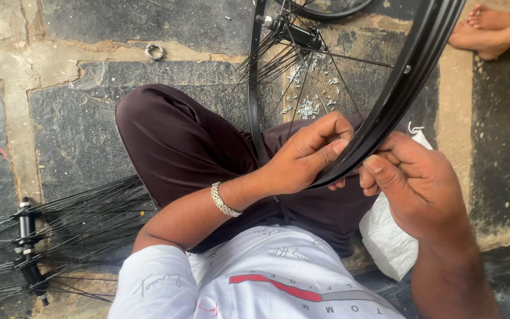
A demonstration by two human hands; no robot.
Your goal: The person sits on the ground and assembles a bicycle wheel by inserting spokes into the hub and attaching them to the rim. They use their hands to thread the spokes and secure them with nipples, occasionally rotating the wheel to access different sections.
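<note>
I sit cross-legged on a stone floor with a black bicycle wheel rim (409, 74) standing over my lap. My left hand (308, 155) grips the rim's lower arc from the inside, thumb pressed on its edge. My right hand (415, 180) pinches the same arc from the outside, fingers curled against the rim. Thin spokes (302, 71) fan out from a black hub (293, 32) at the top. A silver bracelet (224, 201) circles my left wrist.
Hubs with loose black spokes (42, 236) lie at the left. A pile of small silver nipples (309, 107) sits on the floor behind the wheel. A metal ring (154, 52) lies farther back. A white bag (388, 236) rests by my right knee. Another person's bare feet (485, 29) show at top right.
</note>
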